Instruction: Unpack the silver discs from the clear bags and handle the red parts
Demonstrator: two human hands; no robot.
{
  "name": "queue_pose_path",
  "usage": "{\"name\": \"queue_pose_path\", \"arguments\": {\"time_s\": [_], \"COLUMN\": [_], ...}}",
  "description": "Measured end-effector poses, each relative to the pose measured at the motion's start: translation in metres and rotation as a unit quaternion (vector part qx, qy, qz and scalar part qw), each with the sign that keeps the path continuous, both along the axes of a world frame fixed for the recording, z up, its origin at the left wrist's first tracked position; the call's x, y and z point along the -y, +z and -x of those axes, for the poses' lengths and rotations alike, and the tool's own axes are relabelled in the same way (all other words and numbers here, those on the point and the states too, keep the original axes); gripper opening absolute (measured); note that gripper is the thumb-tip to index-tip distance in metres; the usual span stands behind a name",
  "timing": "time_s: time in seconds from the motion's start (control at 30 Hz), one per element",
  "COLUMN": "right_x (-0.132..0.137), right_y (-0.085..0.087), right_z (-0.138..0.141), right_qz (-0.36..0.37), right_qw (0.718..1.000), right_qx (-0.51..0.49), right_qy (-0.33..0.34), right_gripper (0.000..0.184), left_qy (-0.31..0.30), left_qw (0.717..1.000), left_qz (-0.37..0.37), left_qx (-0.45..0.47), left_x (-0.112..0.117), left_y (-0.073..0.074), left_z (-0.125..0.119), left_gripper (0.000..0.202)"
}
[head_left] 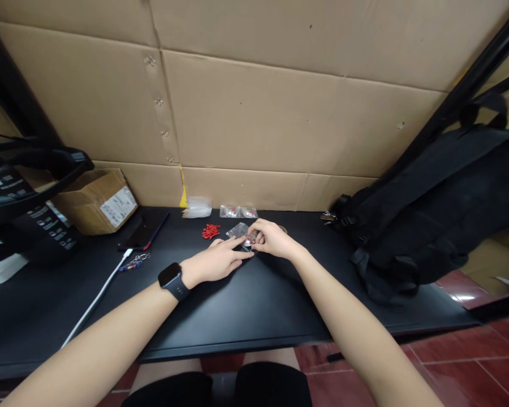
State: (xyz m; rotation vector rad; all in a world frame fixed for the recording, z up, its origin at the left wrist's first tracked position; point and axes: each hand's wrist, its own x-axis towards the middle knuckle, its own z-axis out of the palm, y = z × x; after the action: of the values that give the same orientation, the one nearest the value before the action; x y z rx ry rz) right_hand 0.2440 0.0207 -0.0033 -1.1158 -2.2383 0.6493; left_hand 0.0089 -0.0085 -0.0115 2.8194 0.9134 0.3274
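Note:
A small clear plastic bag with a round item showing red inside lies on the black table between my hands. My left hand, with a dark watch on its wrist, has its fingers stretched out, and the fingertips touch the bag's near side. From the right, my right hand pinches the bag's edge between thumb and fingers. What exactly is under the fingertips is partly hidden. A pile of small red pieces sits just left of the bag. Behind it lie two similar filled bags side by side.
Clear empty-looking bags are stacked by the cardboard wall. On the left are an open carton, a phone on a white cable, and a keyring. A black backpack stands at right.

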Motion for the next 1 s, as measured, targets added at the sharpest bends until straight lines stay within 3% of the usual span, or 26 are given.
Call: {"name": "queue_pose_path", "arguments": {"time_s": [0.13,0.3,0.6,0.67,0.83,0.9,1.0], "right_x": [-0.003,-0.003,-0.007,-0.009,-0.007,-0.005,-0.005], "right_y": [-0.005,-0.006,-0.01,-0.009,0.001,0.005,0.007], "right_z": [0.002,0.006,0.015,0.012,0.0,-0.005,-0.012], "right_qz": [-0.04,-0.114,-0.133,-0.12,-0.031,0.006,0.015], "right_qw": [0.999,0.983,0.964,0.971,0.995,0.998,1.0], "right_qx": [0.025,0.127,0.155,0.141,0.082,0.047,0.019], "right_qy": [-0.02,-0.073,-0.169,-0.149,0.043,0.047,0.011], "right_gripper": [0.022,0.017,0.038,0.038,0.035,0.032,0.02], "left_qy": [-0.002,0.002,-0.03,-0.036,-0.013,0.006,0.032], "left_qw": [1.0,1.0,0.999,0.999,0.997,0.997,0.997], "left_qz": [-0.001,0.004,0.02,0.021,0.002,-0.014,-0.03], "left_qx": [0.014,-0.003,0.019,0.032,0.077,0.078,0.067], "left_x": [-0.002,-0.004,-0.006,-0.009,-0.016,-0.018,-0.019], "left_y": [-0.002,-0.002,0.006,0.008,0.01,0.009,0.009], "left_z": [0.0,-0.001,0.002,0.003,0.007,0.009,0.01], "left_gripper": [0.041,0.042,0.033,0.026,0.033,0.042,0.039]}}
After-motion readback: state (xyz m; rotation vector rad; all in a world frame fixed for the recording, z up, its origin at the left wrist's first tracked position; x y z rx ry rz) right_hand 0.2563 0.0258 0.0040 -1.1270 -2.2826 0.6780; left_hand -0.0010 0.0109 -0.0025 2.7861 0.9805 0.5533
